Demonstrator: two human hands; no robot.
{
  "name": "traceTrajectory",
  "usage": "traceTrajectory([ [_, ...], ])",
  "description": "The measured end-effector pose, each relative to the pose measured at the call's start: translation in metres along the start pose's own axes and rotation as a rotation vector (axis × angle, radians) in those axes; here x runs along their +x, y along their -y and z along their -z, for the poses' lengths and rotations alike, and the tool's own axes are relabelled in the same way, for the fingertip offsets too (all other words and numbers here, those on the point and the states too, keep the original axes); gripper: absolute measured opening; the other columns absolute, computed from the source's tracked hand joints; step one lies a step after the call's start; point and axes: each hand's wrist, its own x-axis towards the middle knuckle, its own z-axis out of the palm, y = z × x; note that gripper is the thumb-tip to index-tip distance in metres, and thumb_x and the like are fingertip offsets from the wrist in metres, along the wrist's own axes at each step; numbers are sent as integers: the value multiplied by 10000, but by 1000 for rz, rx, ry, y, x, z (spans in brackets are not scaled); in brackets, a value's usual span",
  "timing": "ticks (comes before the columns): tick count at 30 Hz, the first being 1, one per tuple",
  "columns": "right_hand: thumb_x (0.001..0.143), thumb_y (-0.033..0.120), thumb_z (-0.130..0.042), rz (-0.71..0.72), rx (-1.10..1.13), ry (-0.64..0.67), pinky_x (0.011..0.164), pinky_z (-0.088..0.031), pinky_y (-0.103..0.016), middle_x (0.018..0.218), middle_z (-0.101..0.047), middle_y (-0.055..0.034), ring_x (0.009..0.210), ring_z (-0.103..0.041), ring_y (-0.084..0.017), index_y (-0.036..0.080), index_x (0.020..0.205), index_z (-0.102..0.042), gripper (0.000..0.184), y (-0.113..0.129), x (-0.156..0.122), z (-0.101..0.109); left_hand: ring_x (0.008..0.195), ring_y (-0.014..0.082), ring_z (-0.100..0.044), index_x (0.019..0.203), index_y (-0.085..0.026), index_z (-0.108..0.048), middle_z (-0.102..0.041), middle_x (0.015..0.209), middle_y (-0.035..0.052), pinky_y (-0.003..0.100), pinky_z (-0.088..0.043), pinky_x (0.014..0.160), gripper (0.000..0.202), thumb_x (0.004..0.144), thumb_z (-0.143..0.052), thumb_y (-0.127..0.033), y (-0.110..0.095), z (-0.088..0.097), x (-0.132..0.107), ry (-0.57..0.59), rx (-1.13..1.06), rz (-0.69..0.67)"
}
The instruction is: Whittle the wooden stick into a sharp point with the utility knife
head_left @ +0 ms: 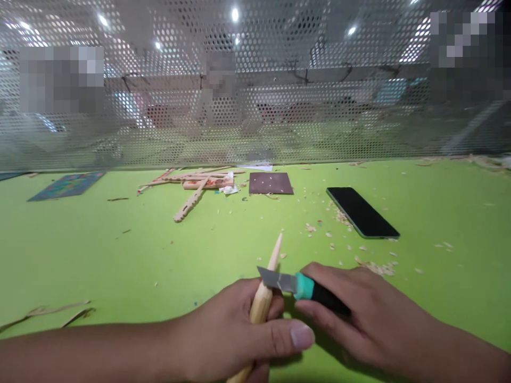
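My left hand (239, 330) is closed around a pale wooden stick (261, 303) whose carved, tapered tip points up and away from me. Its thumb stretches across toward the right. In my right hand (359, 306) is a carving knife (305, 286) with a black and turquoise handle, gripped between thumb and fingers. The knife's blade lies across the stick just below the narrow tip, its point toward the left. Part of the handle is hidden by my right fingers, and the stick's lower part runs behind my left hand.
Wood shavings (377, 267) are scattered around a black phone (363, 211) at right. Toward the back lie a brown sheet of sandpaper (271, 183), several carved wooden sticks (191, 201) and a colourful mat (67, 186). A perforated metal screen (255, 122) borders the green table (120, 255).
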Motion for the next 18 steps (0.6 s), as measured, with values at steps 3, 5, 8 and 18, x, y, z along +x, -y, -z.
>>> traceTrajectory([
  [3, 1121, 458, -501, 11, 86, 104, 526, -361, -308, 716, -660, 35, 552, -592, -171, 260, 908, -570, 299, 6, -1, 2, 434, 71, -443, 879, -204, -573, -499, 591, -80, 174, -382, 409, 526, 849, -849, -651, 3, 1, 0, 20, 49, 35],
  [5, 1090, 416, -555, 1, 111, 154, 537, -364, -305, 729, -661, 39, 567, -598, -167, 262, 891, -564, 253, 10, -1, 3, 425, 78, -430, 892, -222, -547, -499, 564, -89, 173, -353, 400, 515, 866, -838, -645, 6, 2, -1, 1, 69, 13],
  [8, 1090, 390, -556, -13, 99, 172, 553, -383, -307, 753, -681, 38, 591, -630, -171, 262, 903, -579, 227, 13, -3, 2, 522, 81, -429, 851, -219, -522, -489, 598, -78, 174, -318, 472, 505, 894, -833, -615, 12, 2, -1, -62, 106, -54],
  [18, 1177, 414, -413, 47, -113, -89, 521, -449, -320, 806, -775, 0, 600, -741, -196, 246, 1030, -615, 301, 13, -6, -5, 493, 82, -324, 842, -223, -496, -382, 604, -93, 227, -245, 453, 533, 1001, -632, -713, 21, -5, 0, -121, 31, -43],
])
